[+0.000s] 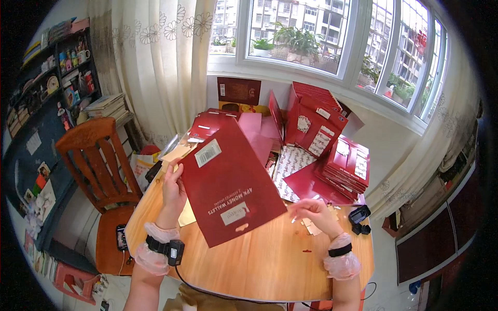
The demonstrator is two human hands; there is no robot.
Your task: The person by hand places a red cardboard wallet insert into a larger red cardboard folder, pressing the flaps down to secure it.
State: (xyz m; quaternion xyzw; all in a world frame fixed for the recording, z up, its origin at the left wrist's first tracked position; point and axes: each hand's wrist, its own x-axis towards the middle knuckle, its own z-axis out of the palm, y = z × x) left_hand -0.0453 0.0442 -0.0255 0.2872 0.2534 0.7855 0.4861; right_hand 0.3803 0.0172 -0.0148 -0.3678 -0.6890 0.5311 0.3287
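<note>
One brown wooden chair with a slatted back [109, 228] stands at the far left of my view, and on its seat lies a black phone with a white cable [122, 238]. To the right of it begins the bench of pale, yellowish wood [259, 274]. From the lower edge comes the left hand [174, 189], with a transparent pinkish cuff [151, 263] and a black box on a strap [176, 253] at the wrist. Its grip is narrow, closed on the left edge of a large, flat, dark red card sheet [228, 181]. I see this sheet lifted and tilted above the middle of the bench; it bears a white barcode label [208, 153] near its upper corner and a pale sticker [235, 213] near its lower edge. Partly behind it lies a pile of flat red folders [212, 122]. Farther right I find a white sheet with a dark repeated pattern [293, 171]. The right hand [314, 215] is next to the lower right corner of the card sheet, its fingers bent; I cannot tell whether this grip holds something. Beyond it rises a red box filled with upright red folders [316, 111]. Then come a stack of red packets [346, 166] and, at the bench's right edge, a small black device [359, 220].
</note>
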